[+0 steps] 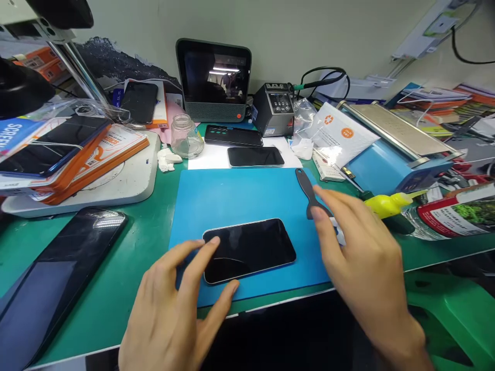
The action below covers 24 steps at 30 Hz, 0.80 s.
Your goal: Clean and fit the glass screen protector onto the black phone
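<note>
Nearest to me, the bare left hand [170, 304] is standing open, its thumb and fingers bending apart around the left part of a flat black glass phone with a thin silvery frame [251, 250]. The forefinger is overlapping the left end, and the thumb tip is lying just beside the near long edge; how firmly they are touching, I cannot tell.

The phone is lying on a smooth, bright-blue rectangular mat [232, 190], extending rightward from these left fingers. Its long axis is running left to right, the right end pointing slightly away from me. The left hand is therefore being the nearer one; the bare right hand [359, 252] is hovering past the right end, apart from the phone.

Its thumb and forefinger are leaving a gap, and the wide end of a dark grey spatula-shaped tool [304, 183] is showing there; whether they are gripping it, I cannot tell. This hand is also hiding most of a small white-and-blue thing [340, 236], which I am not recognising.

Farther, a second black phone [255, 156] is lying on a white sheet [209, 161]. At the back, a grey-framed display [214, 77] is giving me mostly reflections. The black lamp-like shape [23, 90] at left is being cut by the frame.
</note>
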Motion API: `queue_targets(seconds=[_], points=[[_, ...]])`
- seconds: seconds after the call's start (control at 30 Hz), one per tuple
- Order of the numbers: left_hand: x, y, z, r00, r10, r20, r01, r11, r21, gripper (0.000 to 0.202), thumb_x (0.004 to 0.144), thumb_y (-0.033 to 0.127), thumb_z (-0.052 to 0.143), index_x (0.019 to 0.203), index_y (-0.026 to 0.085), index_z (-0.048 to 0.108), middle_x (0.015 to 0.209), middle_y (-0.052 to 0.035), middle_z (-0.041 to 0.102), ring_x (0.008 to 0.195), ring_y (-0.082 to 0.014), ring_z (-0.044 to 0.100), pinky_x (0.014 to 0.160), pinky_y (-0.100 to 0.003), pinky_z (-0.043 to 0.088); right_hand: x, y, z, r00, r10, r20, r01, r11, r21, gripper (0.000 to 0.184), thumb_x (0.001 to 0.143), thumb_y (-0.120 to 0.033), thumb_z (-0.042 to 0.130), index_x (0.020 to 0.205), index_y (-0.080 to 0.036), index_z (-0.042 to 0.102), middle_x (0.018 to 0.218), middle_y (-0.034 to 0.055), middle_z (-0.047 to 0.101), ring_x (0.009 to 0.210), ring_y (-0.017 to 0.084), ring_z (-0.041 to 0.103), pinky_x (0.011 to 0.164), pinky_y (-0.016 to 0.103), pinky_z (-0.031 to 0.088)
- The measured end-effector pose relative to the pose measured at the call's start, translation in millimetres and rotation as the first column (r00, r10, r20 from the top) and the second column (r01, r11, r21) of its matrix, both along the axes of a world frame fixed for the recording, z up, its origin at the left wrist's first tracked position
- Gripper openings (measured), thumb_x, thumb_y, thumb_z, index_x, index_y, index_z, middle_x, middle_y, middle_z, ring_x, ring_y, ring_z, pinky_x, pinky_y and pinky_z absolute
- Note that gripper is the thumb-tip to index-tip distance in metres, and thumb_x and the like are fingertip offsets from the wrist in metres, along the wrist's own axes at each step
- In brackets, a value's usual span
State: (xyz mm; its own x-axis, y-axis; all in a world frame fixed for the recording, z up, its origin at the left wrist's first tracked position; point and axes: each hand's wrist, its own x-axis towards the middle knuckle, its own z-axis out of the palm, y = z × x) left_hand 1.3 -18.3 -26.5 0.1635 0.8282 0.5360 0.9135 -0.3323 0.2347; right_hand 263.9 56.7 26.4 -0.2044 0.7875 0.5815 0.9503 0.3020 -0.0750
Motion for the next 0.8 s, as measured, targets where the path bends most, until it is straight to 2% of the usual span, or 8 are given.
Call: queue_targets(seconds=[0.1, 0.2, 0.3, 0.37, 0.5, 0.57, 0.7, 0.8], points=[[-0.2, 1.2, -0.9, 0.999, 0.014, -0.032, -0.015, 0.999, -0.038, 0.068, 0.11, 0.047, 0.066, 0.166, 0.014, 0.046, 0.164, -0.0173, 0.056, 0.143, -0.0331, 0.057, 0.104, -0.041, 0.044, 2.1, 25.0, 9.9, 0.931, -0.214, 0.295, 0.256, 0.96, -0.111, 0.041, 0.117, -0.034, 0.05, 0.14, -0.008, 0.07, 0.123, 0.018, 0.081, 0.108, 0.036, 0.078, 0.078, 0.042, 0.054], [-0.6, 3.7, -2.1, 0.998, -0.001, -0.068, -0.001, 0.999, -0.032, 0.069, 0.112, 0.048, 0.062, 0.167, 0.011, 0.044, 0.167, -0.0162, 0.058, 0.152, -0.0322, 0.052, 0.108, -0.041, 0.042, -2.6, 40.8, 13.9, 0.852, -0.289, 0.436, 0.412, 0.884, -0.221, 0.036, 0.117, -0.033, 0.048, 0.126, -0.01, 0.073, 0.104, 0.0165, 0.08, 0.099, 0.036, 0.079, 0.066, 0.038, 0.042], [-1.9, 5.0, -3.4, 0.997, -0.014, -0.073, 0.012, 1.0, -0.018, 0.066, 0.111, 0.044, 0.063, 0.166, 0.011, 0.046, 0.159, -0.0154, 0.065, 0.147, -0.0302, 0.057, 0.109, -0.04, 0.042, -4.1, 47.0, 16.7, 0.851, -0.287, 0.439, 0.434, 0.856, -0.281, 0.029, 0.114, -0.031, 0.052, 0.115, -0.012, 0.074, 0.105, 0.0163, 0.078, 0.096, 0.033, 0.078, 0.063, 0.037, 0.034], [-2.6, 5.2, -3.7, 0.997, -0.012, -0.076, 0.011, 1.0, -0.015, 0.067, 0.111, 0.044, 0.064, 0.166, 0.011, 0.047, 0.157, -0.0157, 0.067, 0.144, -0.0306, 0.06, 0.107, -0.041, 0.043, -3.3, 49.8, 18.8, 0.862, -0.282, 0.421, 0.437, 0.835, -0.336, 0.031, 0.115, -0.032, 0.05, 0.111, -0.014, 0.075, 0.109, 0.0166, 0.078, 0.098, 0.032, 0.077, 0.063, 0.037, 0.032], [-2.2, 5.4, -2.4, 0.998, 0.0, -0.055, -0.002, 1.0, -0.026, 0.07, 0.11, 0.049, 0.064, 0.166, 0.011, 0.047, 0.154, -0.0172, 0.068, 0.14, -0.0325, 0.061, 0.105, -0.042, 0.043, -2.6, 59.2, 20.0, 0.868, -0.294, 0.4, 0.462, 0.775, -0.432, 0.026, 0.111, -0.028, 0.052, 0.109, -0.015, 0.074, 0.113, 0.0136, 0.078, 0.093, 0.028, 0.076, 0.063, 0.036, 0.031], [-2.0, 5.3, -1.5, 0.999, 0.001, -0.037, -0.002, 0.999, -0.035, 0.07, 0.11, 0.05, 0.065, 0.165, 0.012, 0.048, 0.152, -0.0176, 0.069, 0.139, -0.0333, 0.061, 0.105, -0.043, 0.044, -2.7, 64.6, 19.6, 0.87, -0.293, 0.397, 0.462, 0.768, -0.444, 0.023, 0.109, -0.027, 0.053, 0.111, -0.017, 0.074, 0.113, 0.0112, 0.079, 0.09, 0.026, 0.076, 0.064, 0.035, 0.033], [-5.7, 2.9, -1.3, 1.0, -0.023, 0.013, 0.024, 0.999, -0.035, 0.074, 0.107, 0.055, 0.069, 0.165, 0.014, 0.047, 0.147, -0.0181, 0.069, 0.133, -0.0349, 0.062, 0.104, -0.044, 0.045, -4.5, 73.5, 22.1, 0.857, -0.315, 0.408, 0.488, 0.752, -0.444, 0.03, 0.109, -0.032, 0.051, 0.107, -0.015, 0.076, 0.113, 0.0151, 0.08, 0.094, 0.03, 0.077, 0.066, 0.037, 0.034], [-10.8, 0.5, -2.9, 0.998, -0.066, 0.023, 0.067, 0.997, -0.034, 0.08, 0.103, 0.061, 0.073, 0.164, 0.014, 0.05, 0.142, -0.0182, 0.069, 0.127, -0.0361, 0.063, 0.101, -0.045, 0.046, -8.2, 78.9, 25.9, 0.843, -0.326, 0.427, 0.51, 0.735, -0.447, 0.029, 0.105, -0.027, 0.053, 0.107, -0.012, 0.078, 0.107, 0.0188, 0.081, 0.094, 0.034, 0.078, 0.066, 0.038, 0.034]])
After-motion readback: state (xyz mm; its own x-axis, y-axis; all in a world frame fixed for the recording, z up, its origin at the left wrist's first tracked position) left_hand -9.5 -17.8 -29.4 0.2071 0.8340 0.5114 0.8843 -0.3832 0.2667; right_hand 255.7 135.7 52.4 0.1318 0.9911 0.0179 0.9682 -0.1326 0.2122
